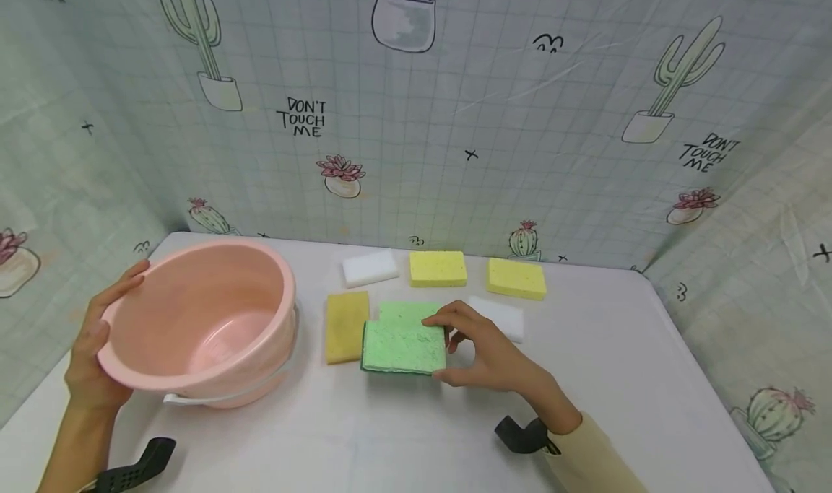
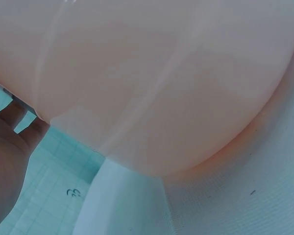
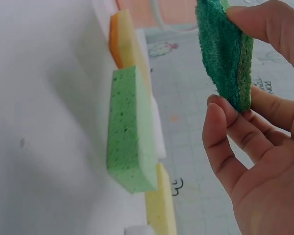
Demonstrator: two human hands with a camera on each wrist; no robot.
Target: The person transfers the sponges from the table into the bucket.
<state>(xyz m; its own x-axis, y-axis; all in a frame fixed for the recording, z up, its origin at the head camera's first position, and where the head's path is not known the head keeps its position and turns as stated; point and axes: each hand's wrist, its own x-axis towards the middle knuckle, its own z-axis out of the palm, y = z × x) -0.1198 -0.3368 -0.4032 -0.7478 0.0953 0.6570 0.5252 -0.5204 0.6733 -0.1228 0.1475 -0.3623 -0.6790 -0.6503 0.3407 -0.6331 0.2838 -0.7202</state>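
Observation:
In the head view my left hand (image 1: 91, 356) grips the rim of a pink bucket (image 1: 286, 280), which is tilted with its mouth towards me. The left wrist view shows the bucket's smooth outer wall (image 2: 161, 93) and fingers at its edge. My right hand (image 1: 490, 348) pinches a green scouring sponge (image 1: 403, 348) by its right end, above the table. In the right wrist view the dark green scouring side (image 3: 218, 49) of that sponge faces the camera. Behind it, partly hidden, a plain light green sponge (image 1: 406, 310) lies on the table.
Around the green sponge lie a mustard-yellow sponge (image 1: 347, 327), two pale yellow sponges (image 1: 438, 269) and two white ones (image 1: 370, 268), one partly behind my right hand. The bucket's white handle (image 1: 221, 399) hangs along its front. A cactus-print cloth (image 1: 416, 118) encloses the white table (image 1: 364, 435).

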